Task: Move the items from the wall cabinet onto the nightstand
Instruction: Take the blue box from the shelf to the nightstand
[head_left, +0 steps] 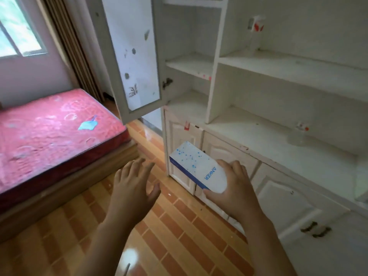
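Observation:
My right hand (pixel 234 189) grips a white box with blue dots and blue lettering (pixel 196 165), held in the air in front of the lower cabinet doors. My left hand (pixel 134 183) is empty, fingers spread, palm down over the floor to the left of the box. The white wall cabinet (pixel 217 62) stands ahead and to the right, its glass door (pixel 135 56) swung open. The shelves I can see behind that door are bare. No nightstand is in view.
A bed with a red mattress (pixel 53 132) fills the left side, a small blue item (pixel 87 124) lying on it. A clear glass item (pixel 297 136) sits on the cabinet's counter at right. Lower cabinet doors (pixel 288 198) are closed. Tiled floor (pixel 179 236) lies below my hands.

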`<action>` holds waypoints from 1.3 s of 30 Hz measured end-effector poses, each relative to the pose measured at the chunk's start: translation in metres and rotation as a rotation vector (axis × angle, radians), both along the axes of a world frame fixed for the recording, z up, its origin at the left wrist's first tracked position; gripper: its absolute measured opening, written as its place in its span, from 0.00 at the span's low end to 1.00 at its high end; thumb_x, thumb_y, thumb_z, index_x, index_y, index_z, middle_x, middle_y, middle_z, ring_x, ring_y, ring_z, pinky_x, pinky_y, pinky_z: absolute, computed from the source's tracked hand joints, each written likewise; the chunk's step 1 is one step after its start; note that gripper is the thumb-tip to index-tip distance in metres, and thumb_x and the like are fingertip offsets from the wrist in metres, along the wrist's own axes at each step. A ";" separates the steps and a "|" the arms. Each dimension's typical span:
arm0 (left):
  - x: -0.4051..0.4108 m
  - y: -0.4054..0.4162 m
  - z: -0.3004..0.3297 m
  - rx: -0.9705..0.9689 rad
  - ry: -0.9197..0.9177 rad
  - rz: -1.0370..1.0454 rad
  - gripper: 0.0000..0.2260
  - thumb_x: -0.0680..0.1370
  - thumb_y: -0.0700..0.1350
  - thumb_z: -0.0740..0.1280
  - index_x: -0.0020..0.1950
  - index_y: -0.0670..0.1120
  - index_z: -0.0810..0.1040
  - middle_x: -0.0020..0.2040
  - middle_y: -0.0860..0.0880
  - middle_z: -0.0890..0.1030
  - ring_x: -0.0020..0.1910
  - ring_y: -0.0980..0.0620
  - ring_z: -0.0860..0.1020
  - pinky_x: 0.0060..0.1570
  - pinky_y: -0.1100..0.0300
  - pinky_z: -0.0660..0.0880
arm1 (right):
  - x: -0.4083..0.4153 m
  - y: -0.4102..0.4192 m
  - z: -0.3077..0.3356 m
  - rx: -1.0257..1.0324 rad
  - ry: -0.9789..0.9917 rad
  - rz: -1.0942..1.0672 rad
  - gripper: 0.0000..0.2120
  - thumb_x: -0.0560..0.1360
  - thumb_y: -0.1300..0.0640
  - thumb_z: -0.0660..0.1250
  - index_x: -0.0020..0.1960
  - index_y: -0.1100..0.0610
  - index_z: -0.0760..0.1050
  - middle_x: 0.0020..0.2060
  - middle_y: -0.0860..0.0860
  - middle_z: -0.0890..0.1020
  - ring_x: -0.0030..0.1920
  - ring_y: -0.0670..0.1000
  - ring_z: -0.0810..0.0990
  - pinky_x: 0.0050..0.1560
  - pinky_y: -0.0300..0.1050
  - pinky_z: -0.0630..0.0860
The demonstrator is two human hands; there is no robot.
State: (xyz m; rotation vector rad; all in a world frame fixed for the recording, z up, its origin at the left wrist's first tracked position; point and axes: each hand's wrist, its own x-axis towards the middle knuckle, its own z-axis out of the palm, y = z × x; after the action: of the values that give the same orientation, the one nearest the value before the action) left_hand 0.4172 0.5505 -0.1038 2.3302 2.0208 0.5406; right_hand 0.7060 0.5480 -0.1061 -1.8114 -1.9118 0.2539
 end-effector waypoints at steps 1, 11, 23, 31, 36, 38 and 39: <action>-0.023 0.000 -0.002 -0.001 0.009 0.029 0.30 0.77 0.66 0.55 0.77 0.55 0.68 0.76 0.48 0.70 0.76 0.43 0.66 0.73 0.38 0.66 | -0.022 0.006 0.001 0.004 -0.007 0.024 0.45 0.64 0.30 0.75 0.75 0.43 0.60 0.58 0.44 0.66 0.57 0.45 0.65 0.52 0.45 0.77; -0.225 -0.025 0.000 0.009 0.041 0.326 0.31 0.76 0.66 0.57 0.76 0.54 0.70 0.77 0.47 0.69 0.76 0.42 0.66 0.69 0.33 0.66 | -0.231 0.059 0.013 0.069 -0.013 0.316 0.43 0.63 0.33 0.73 0.74 0.45 0.65 0.54 0.45 0.67 0.55 0.47 0.67 0.53 0.46 0.73; -0.382 -0.078 -0.009 -0.005 0.096 0.739 0.32 0.78 0.66 0.53 0.77 0.52 0.68 0.78 0.46 0.68 0.77 0.43 0.65 0.71 0.34 0.65 | -0.449 0.109 0.007 0.106 -0.031 0.753 0.41 0.64 0.31 0.74 0.72 0.42 0.65 0.56 0.46 0.71 0.56 0.48 0.69 0.48 0.47 0.77; -0.478 -0.060 -0.009 -0.081 0.190 0.922 0.31 0.78 0.66 0.55 0.77 0.51 0.70 0.77 0.44 0.69 0.77 0.41 0.65 0.71 0.33 0.65 | -0.578 0.167 -0.009 0.040 0.027 0.979 0.40 0.64 0.36 0.73 0.73 0.43 0.67 0.52 0.46 0.69 0.53 0.49 0.68 0.51 0.50 0.75; -0.534 -0.039 -0.008 -0.127 0.205 1.006 0.30 0.78 0.65 0.56 0.75 0.51 0.72 0.76 0.44 0.71 0.76 0.42 0.67 0.70 0.34 0.67 | -0.660 0.215 -0.013 -0.002 0.106 1.081 0.38 0.64 0.37 0.73 0.71 0.43 0.68 0.51 0.46 0.69 0.55 0.51 0.69 0.53 0.50 0.74; -0.554 -0.033 -0.009 -0.135 0.204 1.045 0.30 0.78 0.64 0.55 0.76 0.51 0.71 0.76 0.45 0.70 0.76 0.42 0.66 0.70 0.35 0.67 | -0.692 0.232 -0.015 0.002 0.097 1.127 0.38 0.64 0.38 0.74 0.71 0.44 0.68 0.51 0.46 0.68 0.55 0.51 0.68 0.52 0.49 0.72; -0.562 -0.032 -0.010 -0.129 0.202 1.069 0.30 0.78 0.64 0.56 0.76 0.51 0.71 0.76 0.45 0.70 0.76 0.43 0.66 0.70 0.35 0.67 | -0.705 0.239 -0.016 -0.011 0.096 1.149 0.38 0.64 0.38 0.75 0.72 0.44 0.67 0.51 0.46 0.68 0.55 0.51 0.68 0.51 0.49 0.72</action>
State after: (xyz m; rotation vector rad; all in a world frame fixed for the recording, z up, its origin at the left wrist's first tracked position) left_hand -0.1452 0.5185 -0.1138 1.0865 3.1572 0.1308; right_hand 0.0006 0.7869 -0.1224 -0.4876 -2.6402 0.6911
